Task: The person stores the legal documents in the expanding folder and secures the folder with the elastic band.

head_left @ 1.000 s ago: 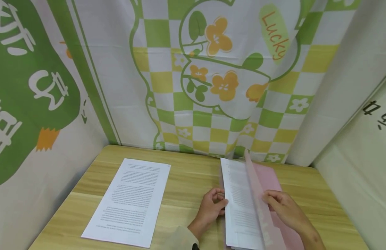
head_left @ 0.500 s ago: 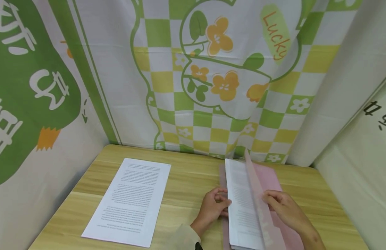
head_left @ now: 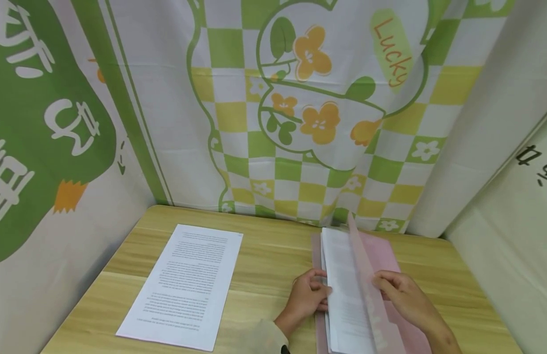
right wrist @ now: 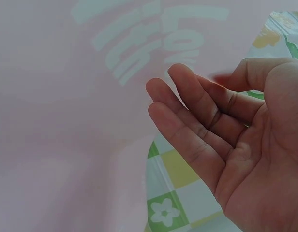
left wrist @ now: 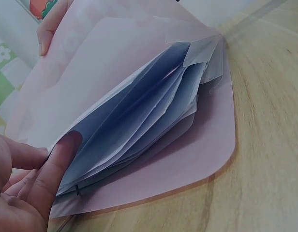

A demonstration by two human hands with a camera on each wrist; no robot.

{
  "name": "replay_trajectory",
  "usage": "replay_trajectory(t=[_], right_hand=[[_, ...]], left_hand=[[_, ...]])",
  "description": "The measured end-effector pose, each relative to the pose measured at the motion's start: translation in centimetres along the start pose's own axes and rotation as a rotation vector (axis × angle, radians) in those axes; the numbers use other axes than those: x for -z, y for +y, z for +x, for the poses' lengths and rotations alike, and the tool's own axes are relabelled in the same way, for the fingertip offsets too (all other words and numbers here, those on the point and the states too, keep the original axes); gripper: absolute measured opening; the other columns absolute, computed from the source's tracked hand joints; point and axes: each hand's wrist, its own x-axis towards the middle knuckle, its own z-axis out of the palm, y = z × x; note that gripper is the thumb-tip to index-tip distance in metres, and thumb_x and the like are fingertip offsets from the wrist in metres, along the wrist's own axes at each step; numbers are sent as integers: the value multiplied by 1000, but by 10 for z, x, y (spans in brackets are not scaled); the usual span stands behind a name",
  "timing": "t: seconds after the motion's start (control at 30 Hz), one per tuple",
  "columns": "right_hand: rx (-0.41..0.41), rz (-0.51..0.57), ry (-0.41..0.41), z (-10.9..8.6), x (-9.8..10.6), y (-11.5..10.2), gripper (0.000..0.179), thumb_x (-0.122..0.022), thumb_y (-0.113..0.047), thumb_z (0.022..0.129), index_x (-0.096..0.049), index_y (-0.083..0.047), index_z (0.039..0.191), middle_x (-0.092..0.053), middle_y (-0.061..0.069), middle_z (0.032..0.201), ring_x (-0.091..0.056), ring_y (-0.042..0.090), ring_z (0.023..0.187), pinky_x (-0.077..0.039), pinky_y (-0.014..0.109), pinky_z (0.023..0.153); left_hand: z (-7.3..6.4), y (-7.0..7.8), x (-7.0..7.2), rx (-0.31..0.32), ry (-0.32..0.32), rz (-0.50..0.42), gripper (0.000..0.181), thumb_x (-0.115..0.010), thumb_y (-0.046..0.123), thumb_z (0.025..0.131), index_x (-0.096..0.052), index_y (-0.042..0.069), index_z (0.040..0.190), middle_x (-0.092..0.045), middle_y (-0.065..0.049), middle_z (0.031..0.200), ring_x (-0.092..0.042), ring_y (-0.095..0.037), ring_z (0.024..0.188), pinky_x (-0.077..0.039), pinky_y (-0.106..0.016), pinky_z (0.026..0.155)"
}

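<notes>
A pink translucent folder (head_left: 381, 250) lies at the right of the table, its cover (right wrist: 67, 125) lifted partway. Inside is a stack of printed sheets (head_left: 344, 290). My left hand (head_left: 305, 297) pinches the top sheets at their left edge between thumb and finger. Seen from the left wrist, the sheets (left wrist: 134, 106) fan apart, and clear plastic corners show at their far end. My right hand (head_left: 402, 295) pinches the free edge of the raised cover. Pale lettering (right wrist: 163, 34) shows on that cover in the right wrist view.
Another printed stack of paper (head_left: 180, 285) lies flat on the wooden table (head_left: 260, 255), left of the folder. A patterned green, yellow and white curtain (head_left: 309, 147) hangs right behind the table. Fabric also hangs at both sides.
My left hand has shifted slightly right with the sheets' edge, further in under the cover, baring a strip of pink folder at the left. My right hand stays in place on the cover.
</notes>
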Motion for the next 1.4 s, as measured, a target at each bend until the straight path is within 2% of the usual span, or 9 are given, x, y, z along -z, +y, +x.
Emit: replay_trajectory(t=[0.17, 0.4, 0.67, 1.0, 1.23, 1.4], right_hand=[[-23, -9, 11, 0, -1, -1, 31, -53, -20, 109, -59, -8, 82, -48, 0, 74, -52, 10, 80, -56, 30, 77], [-11, -18, 6, 0, -2, 0, 32, -53, -19, 109, -57, -8, 80, -47, -1, 72, -53, 10, 79, -55, 30, 76], [-82, 21, -26, 2, -1, -2, 34, -52, -24, 110, -57, -4, 83, -46, 2, 75, -52, 12, 80, -56, 31, 80], [-53, 10, -14, 1, -2, -2, 32, -52, -22, 110, -57, -5, 83, -46, 0, 73, -52, 12, 78, -56, 31, 79], [-59, 8, -18, 1, -1, -2, 34, -52, -22, 110, -55, -5, 81, -45, 0, 73, -51, 12, 77, -56, 32, 79], [-60, 0, -5, 1, -1, -1, 32, -52, -21, 110, -57, -5, 82, -46, 1, 74, -52, 11, 78, -56, 31, 79]], left_hand=[[0, -1, -2, -5, 3, 12, 32, -70, -9, 89, -65, 3, 118, -65, -1, 69, -57, -10, 50, -56, -28, 49], [1, -3, -5, -16, 0, 41, 32, -72, -9, 88, -64, 4, 116, -64, 0, 70, -56, -10, 49, -55, -29, 48], [3, -2, -6, -15, -21, 81, 28, -70, -7, 90, -64, 4, 114, -64, 0, 69, -55, -10, 49, -54, -28, 47], [4, -3, -7, -6, -18, 107, 28, -71, -7, 89, -64, 5, 114, -65, -1, 69, -56, -12, 50, -55, -29, 47], [4, -3, -4, 8, -33, 104, 27, -72, -5, 90, -65, 5, 114, -66, -2, 70, -58, -13, 49, -56, -31, 49], [3, -2, 0, 10, -54, 66, 27, -71, -4, 92, -66, 4, 118, -68, -5, 72, -60, -15, 49, -58, -34, 51]])
